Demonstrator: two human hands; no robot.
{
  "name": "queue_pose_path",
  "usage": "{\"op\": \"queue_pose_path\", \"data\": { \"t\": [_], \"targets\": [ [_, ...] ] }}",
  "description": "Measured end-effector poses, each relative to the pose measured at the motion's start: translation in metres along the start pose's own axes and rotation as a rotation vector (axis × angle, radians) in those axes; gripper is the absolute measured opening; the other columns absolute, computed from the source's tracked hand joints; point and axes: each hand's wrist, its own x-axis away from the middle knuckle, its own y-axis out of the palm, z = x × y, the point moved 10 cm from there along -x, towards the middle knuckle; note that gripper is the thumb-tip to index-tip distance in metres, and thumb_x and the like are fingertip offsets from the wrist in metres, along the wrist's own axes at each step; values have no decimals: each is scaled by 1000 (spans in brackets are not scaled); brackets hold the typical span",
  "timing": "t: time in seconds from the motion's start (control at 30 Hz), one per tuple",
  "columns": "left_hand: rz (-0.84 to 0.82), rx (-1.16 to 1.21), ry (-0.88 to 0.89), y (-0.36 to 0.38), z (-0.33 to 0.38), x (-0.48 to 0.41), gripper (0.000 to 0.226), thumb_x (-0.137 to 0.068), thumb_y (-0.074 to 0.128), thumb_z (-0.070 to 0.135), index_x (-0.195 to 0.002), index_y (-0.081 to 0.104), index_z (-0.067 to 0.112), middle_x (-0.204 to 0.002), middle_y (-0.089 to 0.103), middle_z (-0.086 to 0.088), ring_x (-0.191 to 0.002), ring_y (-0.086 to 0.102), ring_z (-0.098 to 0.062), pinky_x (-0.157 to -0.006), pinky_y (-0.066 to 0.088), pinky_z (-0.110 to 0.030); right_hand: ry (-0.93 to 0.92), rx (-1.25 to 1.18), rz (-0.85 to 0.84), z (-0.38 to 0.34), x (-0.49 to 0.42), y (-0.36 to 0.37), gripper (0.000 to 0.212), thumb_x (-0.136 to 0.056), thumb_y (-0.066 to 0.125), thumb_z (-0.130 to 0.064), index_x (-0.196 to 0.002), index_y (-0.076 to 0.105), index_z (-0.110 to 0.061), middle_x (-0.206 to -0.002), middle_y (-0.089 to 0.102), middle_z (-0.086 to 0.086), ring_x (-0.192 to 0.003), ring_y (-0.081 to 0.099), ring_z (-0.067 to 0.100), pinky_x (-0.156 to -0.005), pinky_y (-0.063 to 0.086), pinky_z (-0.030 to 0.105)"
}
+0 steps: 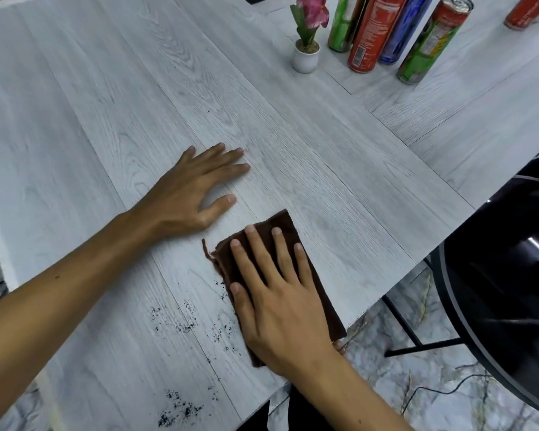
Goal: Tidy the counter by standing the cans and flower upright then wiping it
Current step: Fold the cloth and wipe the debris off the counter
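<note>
A brown cloth [288, 231] lies flat near the counter's front right edge, with my right hand [277, 300] pressed flat on top of it, fingers spread. My left hand [190, 194] rests palm down on the bare grey wood counter [106, 135], just left of the cloth. Black crumbs [181, 321] are scattered on the counter to the left of and below the cloth. At the far side a pink flower in a white pot [307, 42] stands upright beside several upright cans, among them a red can [371, 35] and a green and red can [430, 45].
Another red can [526, 10] stands at the far right corner. A black round chair or stool [495, 290] sits off the counter's right edge, above a marble floor with a black cable [433, 390]. The counter's edge runs diagonally along the right.
</note>
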Motion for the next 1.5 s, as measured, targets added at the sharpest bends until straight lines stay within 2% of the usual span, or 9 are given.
{"op": "queue_pose_path", "data": {
  "t": [0.23, 0.5, 0.77, 1.17, 1.37, 1.5],
  "targets": [
    [-9, 4, -10, 4, 1, 7, 60, -102, 41, 50, -159, 32, 34, -170, 18, 14, -158, 6, -10, -127, 6, -52, 109, 18, 34, 35, 33, -10, 58, -106, 28, -47, -162, 20, -30, -170, 8, -7, -157, -1, 21, -124, 12, 50],
    [-11, -5, -48, 2, 1, 17, 61, -102, 40, 50, -160, 30, 34, -169, 16, 16, -158, 5, -8, -128, 5, -51, 362, -30, 73, 106, 38, -33, 62, -104, 16, -51, -162, 13, -31, -170, -1, -10, -156, -12, 17, -126, -5, 43],
    [2, -45, -79, 2, -6, 28, 62, -102, 39, 57, -159, 28, 38, -170, 14, 18, -157, 4, -6, -127, 4, -49, 359, 8, 75, 132, -5, -41, 59, -107, 18, -45, -163, 12, -26, -171, 1, -3, -156, -6, 26, -126, 0, 48],
    [10, -27, -116, -7, -21, 41, 61, -101, 39, 56, -159, 29, 38, -170, 15, 17, -157, 4, -6, -128, 5, -49, 202, -28, 16, 66, -56, -32, 58, -108, 21, -42, -163, 11, -26, -171, 0, -2, -156, -6, 29, -125, -1, 49],
    [22, 22, -116, -13, -26, 59, 54, -106, 48, 40, -158, 35, 34, -169, 19, 14, -158, 7, -9, -127, 5, -50, 122, -57, -14, 1, -47, -11, 57, -108, 21, -44, -163, 11, -29, -171, -2, -5, -156, -9, 24, -125, -4, 47],
    [30, 40, -113, -17, -24, 70, 54, -106, 50, 37, -157, 36, 33, -169, 19, 14, -158, 6, -8, -127, 5, -50, 58, -93, -14, -35, -34, -1, 57, -108, 23, -43, -162, 16, -28, -171, 1, -5, -156, -9, 24, -125, -4, 47]
  ]
}}
